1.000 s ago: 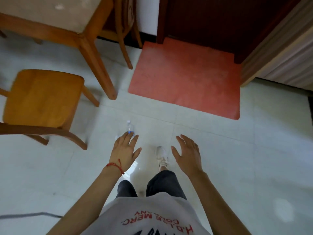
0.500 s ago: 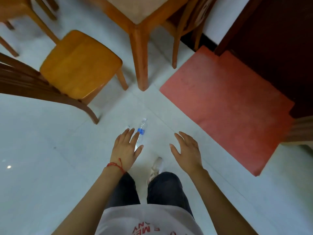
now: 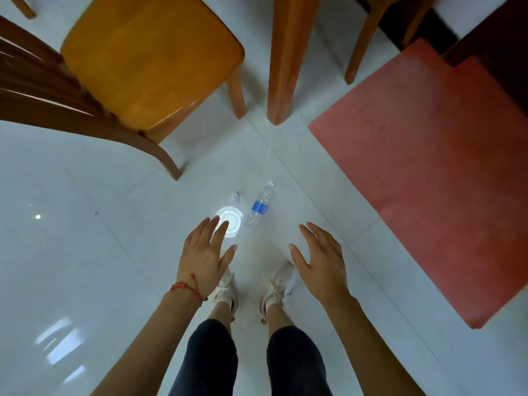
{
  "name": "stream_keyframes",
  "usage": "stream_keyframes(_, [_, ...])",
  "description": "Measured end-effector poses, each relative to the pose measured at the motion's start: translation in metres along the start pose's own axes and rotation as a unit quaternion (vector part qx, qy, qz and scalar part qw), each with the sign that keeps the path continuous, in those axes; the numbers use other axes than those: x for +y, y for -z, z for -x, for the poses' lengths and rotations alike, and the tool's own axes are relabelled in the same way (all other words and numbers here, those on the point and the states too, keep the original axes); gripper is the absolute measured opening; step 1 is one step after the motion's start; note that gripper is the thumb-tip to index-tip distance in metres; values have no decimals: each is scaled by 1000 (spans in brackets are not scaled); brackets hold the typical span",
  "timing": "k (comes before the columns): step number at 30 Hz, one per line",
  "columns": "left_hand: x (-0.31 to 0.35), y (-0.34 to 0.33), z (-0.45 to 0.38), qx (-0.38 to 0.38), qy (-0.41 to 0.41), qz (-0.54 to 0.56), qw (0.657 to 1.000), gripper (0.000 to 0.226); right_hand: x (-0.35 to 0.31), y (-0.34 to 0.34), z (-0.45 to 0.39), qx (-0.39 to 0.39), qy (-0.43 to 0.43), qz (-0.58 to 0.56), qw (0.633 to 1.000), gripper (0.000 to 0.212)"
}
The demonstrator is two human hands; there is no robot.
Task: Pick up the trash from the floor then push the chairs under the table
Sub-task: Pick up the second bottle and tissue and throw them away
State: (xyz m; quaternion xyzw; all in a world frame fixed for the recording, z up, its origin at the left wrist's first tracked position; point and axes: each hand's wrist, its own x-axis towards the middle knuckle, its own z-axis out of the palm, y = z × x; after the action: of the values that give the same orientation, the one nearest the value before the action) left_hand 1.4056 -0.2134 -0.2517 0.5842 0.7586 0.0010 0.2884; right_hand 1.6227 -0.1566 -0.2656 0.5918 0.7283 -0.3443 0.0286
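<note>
Both hands are being held out over the pale tiled floor (image 3: 85,252), palms down and empty. The left hand (image 3: 204,252) is being kept spread, fingers fanned apart, a red string bracelet (image 3: 187,288) being worn at its wrist. The right hand (image 3: 323,265) is likewise being held open with the fingers loosely parted. Nothing is being touched by either.

Just beyond the left hand's fingertips a round white disposable lid or plate (image 3: 231,222) is being seen flat on the floor, partly overlapped by those fingers in the view. A small white scrap (image 3: 235,196) is lying just past it. A clear plastic bottle (image 3: 260,205) with a blue label is lying on its side ahead of the gap between the two hands, beside the disc.

Farther ahead of the left hand a wooden chair (image 3: 151,58) is being seen pulled out, with a table leg (image 3: 283,61) beyond the bottle. A red mat (image 3: 428,167) is lying ahead and outward of the right hand. White sneakers (image 3: 278,284) are planted below the hands.
</note>
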Motion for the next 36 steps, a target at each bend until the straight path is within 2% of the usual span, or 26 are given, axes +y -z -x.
stream_keyframes(3, [-22, -29, -35, 12, -7, -6, 1000, 65, 14, -31, -36, 1, 5, 4, 1000, 49])
stream_keyframes(8, [-61, -93, -89, 33, -9, 11, 999, 63, 46, -86, -97, -1, 25, 10, 1000, 48])
stream_keyframes(12, [-98, -164, -130, 54, 28, 47, 997, 49, 79, -136, -138, 13, 19, -40, 999, 46])
stream_keyframes(21, [-166, -304, -214, 72, 87, 123, 986, 49, 167, -248, -222, 19, 26, -47, 998, 48])
stream_keyframes(28, [-206, -376, -282, 121, 150, 233, 953, 53, 196, -328, -283, 25, 85, -70, 994, 47])
stream_keyframes(33, [-207, -391, -312, 171, 170, 311, 919, 58, 196, -350, -300, 68, 123, -109, 984, 48])
stream_keyframes(36, [-212, -406, -337, 163, 217, 314, 910, 54, 199, -360, -307, 94, 129, -118, 980, 51])
